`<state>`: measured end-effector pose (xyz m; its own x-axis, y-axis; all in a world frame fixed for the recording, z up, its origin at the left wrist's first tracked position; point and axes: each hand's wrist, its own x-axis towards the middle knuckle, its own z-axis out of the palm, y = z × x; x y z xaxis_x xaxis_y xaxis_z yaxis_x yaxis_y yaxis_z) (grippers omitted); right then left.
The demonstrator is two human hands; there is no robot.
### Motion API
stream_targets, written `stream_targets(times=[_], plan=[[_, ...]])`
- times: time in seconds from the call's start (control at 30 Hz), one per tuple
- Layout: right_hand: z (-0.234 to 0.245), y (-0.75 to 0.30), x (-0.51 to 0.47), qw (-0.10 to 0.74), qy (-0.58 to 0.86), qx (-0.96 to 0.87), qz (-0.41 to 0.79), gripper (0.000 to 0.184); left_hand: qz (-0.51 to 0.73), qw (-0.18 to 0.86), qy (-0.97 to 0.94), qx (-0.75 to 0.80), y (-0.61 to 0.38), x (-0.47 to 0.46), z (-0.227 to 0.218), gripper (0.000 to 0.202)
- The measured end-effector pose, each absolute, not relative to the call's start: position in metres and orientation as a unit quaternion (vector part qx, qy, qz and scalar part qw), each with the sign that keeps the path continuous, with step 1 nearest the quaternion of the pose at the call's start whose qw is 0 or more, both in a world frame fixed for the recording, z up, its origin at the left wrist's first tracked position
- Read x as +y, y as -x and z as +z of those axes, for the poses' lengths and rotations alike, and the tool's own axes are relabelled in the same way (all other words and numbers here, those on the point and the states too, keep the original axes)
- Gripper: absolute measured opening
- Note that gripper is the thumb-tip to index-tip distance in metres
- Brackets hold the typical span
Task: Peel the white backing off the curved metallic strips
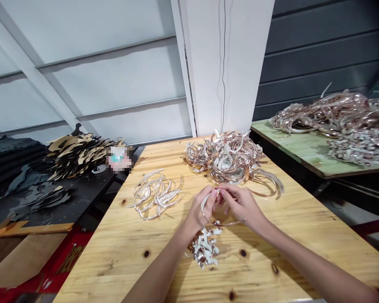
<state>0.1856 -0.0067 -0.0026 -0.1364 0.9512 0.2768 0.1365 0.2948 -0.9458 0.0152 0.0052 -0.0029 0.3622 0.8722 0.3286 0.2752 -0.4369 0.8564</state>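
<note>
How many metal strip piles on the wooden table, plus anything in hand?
Long strip piles: 2 (far pile, left pile)
Short scrap pile: 1
Held strip: 1
Total: 4

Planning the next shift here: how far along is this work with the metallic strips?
Looks done: a loose bundle of pale strips and a small heap of short pieces lie on the wooden table. In hand: one curved strip between the left hand and right hand. Remaining, seemingly: the tangled heap at the table's far end and a bigger heap on the green board.
</note>
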Motion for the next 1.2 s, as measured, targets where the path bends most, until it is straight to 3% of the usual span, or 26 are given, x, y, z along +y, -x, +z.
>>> stream_targets(times=[0.37,0.67,1.2], plan=[[0.001,-0.184,-0.009,0.486,0.454,-0.627,0.407,0.030,0.398,0.340,-0.749,0.405,-0.017,0.007,-0.006,0.039],[-0.002,-0.183,-0.008,0.483,0.496,-0.637,0.339,0.025,0.394,0.300,-0.774,0.394,-0.020,0.002,0.002,0.033],[-0.003,-0.185,-0.009,0.507,0.503,-0.591,0.376,0.025,0.370,0.243,-0.813,0.378,-0.020,0.002,0.004,0.030]])
